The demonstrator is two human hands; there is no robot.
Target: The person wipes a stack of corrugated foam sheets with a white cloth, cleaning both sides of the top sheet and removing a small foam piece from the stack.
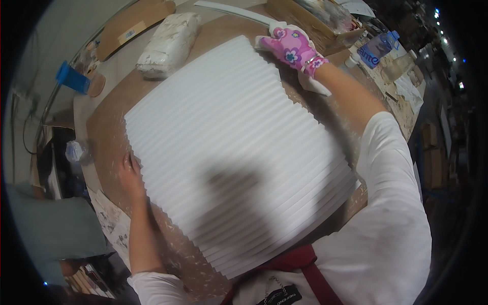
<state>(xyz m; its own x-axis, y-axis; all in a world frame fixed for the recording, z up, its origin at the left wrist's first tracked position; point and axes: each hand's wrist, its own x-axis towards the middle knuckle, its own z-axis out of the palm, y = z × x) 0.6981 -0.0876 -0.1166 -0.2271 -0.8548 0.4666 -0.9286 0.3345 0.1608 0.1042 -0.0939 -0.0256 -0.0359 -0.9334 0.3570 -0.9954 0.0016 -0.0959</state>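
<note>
A broad set of white strips point(218, 117) lies overlapped in front of me like a pleated sheet, with stepped ends along both sides. At its left edge rests my bare left hand point(131, 175), fingers a little apart, holding nothing that I can see. Beyond the far right corner is my right hand point(292, 48), in a pink flowered glove, its fingers bent round what looks like a white cloth point(315, 85). White material shows at the fingertips and under the wrist. A long narrow white strip point(231, 10) runs left from that hand; whether they touch is hard to tell.
The strips lie on a brown board point(109, 109) on a round table. Behind them sit a white wrapped block point(170, 46), cardboard point(134, 28) and an open box point(345, 43). A blue cup point(73, 77) is at left, a blue bottle point(376, 51) at right.
</note>
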